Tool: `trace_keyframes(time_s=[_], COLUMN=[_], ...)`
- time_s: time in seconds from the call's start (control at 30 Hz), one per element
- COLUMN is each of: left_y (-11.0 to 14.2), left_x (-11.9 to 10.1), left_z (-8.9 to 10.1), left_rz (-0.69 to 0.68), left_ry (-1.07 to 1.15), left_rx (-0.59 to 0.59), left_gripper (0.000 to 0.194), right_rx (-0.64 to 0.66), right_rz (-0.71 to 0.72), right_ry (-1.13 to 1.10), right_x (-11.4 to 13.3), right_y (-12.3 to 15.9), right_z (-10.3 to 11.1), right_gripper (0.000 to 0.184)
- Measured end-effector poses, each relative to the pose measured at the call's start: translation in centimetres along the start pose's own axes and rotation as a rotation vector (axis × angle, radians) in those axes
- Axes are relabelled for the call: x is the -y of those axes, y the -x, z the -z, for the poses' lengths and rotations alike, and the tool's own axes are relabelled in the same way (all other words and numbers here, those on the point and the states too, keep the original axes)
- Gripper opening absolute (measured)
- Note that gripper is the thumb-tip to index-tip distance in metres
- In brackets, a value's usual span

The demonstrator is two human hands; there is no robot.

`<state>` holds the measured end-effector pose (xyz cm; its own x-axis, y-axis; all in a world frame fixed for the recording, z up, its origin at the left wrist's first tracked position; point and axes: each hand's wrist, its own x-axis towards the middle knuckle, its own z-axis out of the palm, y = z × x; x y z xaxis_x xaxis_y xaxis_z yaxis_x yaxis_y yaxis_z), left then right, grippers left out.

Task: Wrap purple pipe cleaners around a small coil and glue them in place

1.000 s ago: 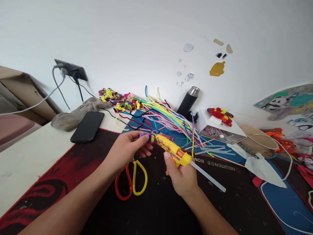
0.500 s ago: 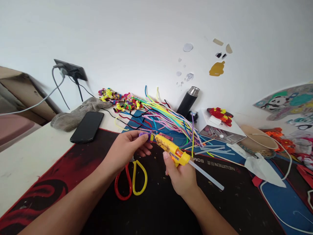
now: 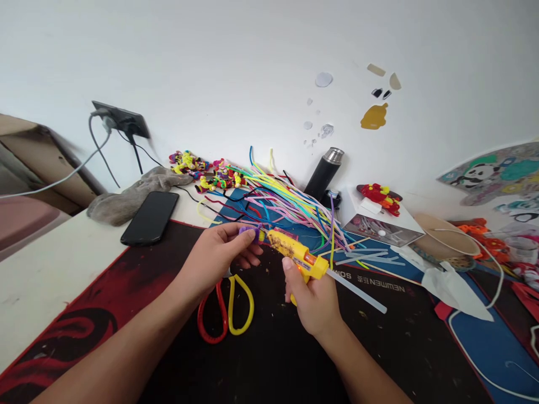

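Between the thumb and fingers of my left hand (image 3: 223,249) is a small purple fuzzy piece (image 3: 248,232), which looks like bent pipe cleaner, with a bit of yellow at its right end. My fingers hide part of it. My right hand (image 3: 314,300) is wrapped round a yellow glue gun (image 3: 290,248), whose nozzle points left, close to the purple piece. I cannot tell whether the two touch. A clear glue stick (image 3: 357,290) sticks out of the gun's back end. Below my left hand lie scissors with one red and one yellow handle (image 3: 242,306), their blades mostly hidden.
A heap of colourful pipe cleaners (image 3: 286,196) lies behind my hands, beside small pipe-cleaner figures (image 3: 223,178). A black thermos (image 3: 323,174) stands against the wall. A phone (image 3: 150,219) rests at left. Loose glue sticks (image 3: 370,256) and a white box (image 3: 385,230) are at right.
The glue gun's back end has risen slightly in my right hand, so it lies a little flatter. My left hand holds the purple piece in nearly the same place.
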<state>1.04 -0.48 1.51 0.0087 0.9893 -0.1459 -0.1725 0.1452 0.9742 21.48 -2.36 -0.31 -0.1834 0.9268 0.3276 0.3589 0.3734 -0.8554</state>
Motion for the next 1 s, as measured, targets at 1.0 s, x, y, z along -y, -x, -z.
trace_keyframes(time_s=[1.0], left_y=[0.1], left_x=[-0.17], left_z=[0.1], left_rz=[-0.061], left_ry=[-0.151], left_rx=[-0.043], left_gripper=[0.046], right_rx=[0.074], right_rz=[-0.296], right_ry=[-0.203], right_x=[0.2], right_y=[-0.12], right_z=[0.14], right_gripper=[0.058])
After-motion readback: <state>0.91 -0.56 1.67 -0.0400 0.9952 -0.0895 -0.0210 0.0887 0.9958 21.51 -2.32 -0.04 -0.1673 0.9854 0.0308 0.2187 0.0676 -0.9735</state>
